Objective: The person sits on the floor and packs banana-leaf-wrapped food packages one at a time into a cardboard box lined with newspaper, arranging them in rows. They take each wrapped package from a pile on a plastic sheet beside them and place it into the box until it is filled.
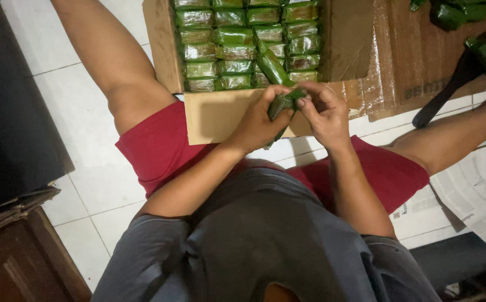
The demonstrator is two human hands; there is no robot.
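My left hand (259,120) and my right hand (324,112) meet over the near flap of a cardboard box (162,45). Both hold one small green leaf-wrapped packet (283,105), the fingers pinching its top end. The box is packed with several rows of similar green packets (226,50) in clear wrap. One packet (272,67) lies slanted on top of the rows, just beyond my hands.
I sit on a white tiled floor (81,140) with legs spread around the box. Flattened cardboard (416,56) lies at right with loose green packets (455,14) and a dark long-handled tool (449,89). Newspaper (472,196) lies near my right leg. Dark furniture (8,128) stands at left.
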